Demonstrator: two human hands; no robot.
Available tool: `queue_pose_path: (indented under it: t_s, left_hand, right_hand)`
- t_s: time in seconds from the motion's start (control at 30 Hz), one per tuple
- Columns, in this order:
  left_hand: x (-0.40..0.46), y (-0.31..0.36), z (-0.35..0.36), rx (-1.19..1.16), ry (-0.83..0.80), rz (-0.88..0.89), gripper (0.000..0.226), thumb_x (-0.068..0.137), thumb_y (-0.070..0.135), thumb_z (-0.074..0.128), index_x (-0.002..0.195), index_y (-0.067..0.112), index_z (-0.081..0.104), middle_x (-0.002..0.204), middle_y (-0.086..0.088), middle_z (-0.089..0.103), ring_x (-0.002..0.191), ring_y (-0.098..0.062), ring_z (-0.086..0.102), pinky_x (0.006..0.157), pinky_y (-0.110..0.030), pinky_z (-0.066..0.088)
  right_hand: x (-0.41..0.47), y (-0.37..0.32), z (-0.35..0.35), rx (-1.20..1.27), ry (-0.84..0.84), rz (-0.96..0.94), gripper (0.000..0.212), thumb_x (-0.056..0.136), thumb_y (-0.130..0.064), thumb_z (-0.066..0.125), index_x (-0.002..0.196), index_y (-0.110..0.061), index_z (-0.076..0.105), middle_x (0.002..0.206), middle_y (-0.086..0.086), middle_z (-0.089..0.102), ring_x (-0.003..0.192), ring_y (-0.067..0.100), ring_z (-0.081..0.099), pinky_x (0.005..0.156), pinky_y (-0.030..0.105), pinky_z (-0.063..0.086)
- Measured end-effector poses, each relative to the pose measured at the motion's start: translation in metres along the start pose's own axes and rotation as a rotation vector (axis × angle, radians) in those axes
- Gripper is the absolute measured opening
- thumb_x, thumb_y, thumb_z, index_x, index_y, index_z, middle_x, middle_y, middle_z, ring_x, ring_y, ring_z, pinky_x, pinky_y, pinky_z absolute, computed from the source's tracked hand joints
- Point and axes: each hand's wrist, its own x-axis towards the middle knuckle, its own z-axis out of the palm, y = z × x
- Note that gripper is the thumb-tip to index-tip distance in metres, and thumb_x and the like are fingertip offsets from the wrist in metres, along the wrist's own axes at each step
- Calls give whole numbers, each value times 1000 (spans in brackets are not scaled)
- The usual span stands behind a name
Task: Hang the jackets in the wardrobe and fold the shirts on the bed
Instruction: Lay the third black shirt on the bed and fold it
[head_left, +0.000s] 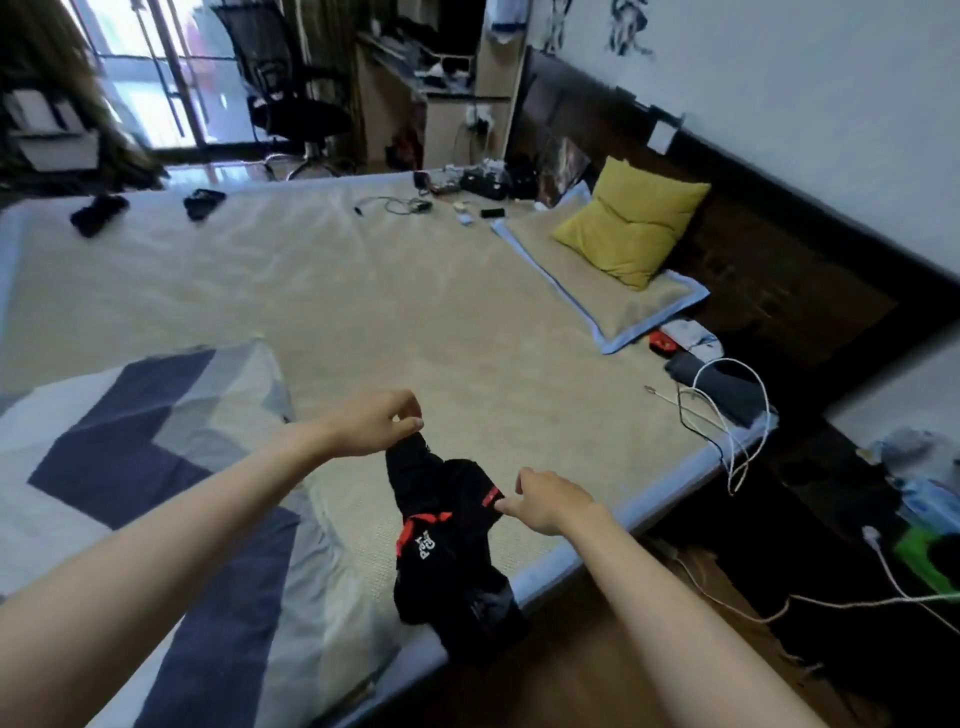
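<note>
A black shirt (447, 540) with red trim and white lettering hangs bunched over the near edge of the bed (415, 322). My left hand (374, 423) pinches its upper end and lifts it above the mat. My right hand (545, 501) grips the cloth at a red-edged fold on the shirt's right side. The shirt's lower part droops past the bed edge toward the floor.
A folded blue, grey and white quilt (135, 467) lies at the left. A yellow cushion (631, 223) rests on a pillow by the dark headboard. White cables (727, 415) trail off the bed's right corner. Two dark garments (98, 213) lie at the far side, near an office chair (291, 88).
</note>
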Motion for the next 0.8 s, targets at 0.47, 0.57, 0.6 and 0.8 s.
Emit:
queue_pose_path:
  t_s: [0.47, 0.57, 0.6, 0.8]
  left_hand:
    - [38, -126, 103, -299, -1, -407, 24, 99, 32, 56, 112, 12, 59, 111, -4, 68, 101, -23, 63, 87, -38, 50]
    - [52, -127, 133, -350, -15, -508, 22, 100, 32, 55, 111, 13, 58, 109, -3, 67, 99, -21, 62, 80, -34, 47]
    - [56, -125, 143, -364, -16, -548, 22, 100, 32, 55, 111, 14, 59, 108, -1, 67, 98, -19, 61, 78, -33, 45]
    - [68, -110, 215, -501, 42, -765, 9, 98, 26, 57, 101, 18, 57, 102, -2, 67, 95, -21, 62, 87, -37, 49]
  right_hand:
    - [189, -8, 19, -138, -223, -67, 54, 98, -48, 59, 130, -6, 45, 125, 11, 61, 114, 30, 60, 85, 36, 44]
    - [232, 9, 31, -79, -296, -75, 38, 98, -39, 63, 116, -11, 44, 114, 7, 59, 105, 27, 58, 84, 33, 42]
    - [246, 16, 37, -45, -318, -68, 37, 98, -36, 65, 115, -12, 43, 113, 8, 58, 105, 26, 58, 85, 32, 42]
    - [338, 71, 113, 282, -362, 106, 52, 88, -34, 77, 120, 5, 62, 116, 13, 69, 116, 34, 64, 100, 39, 50]
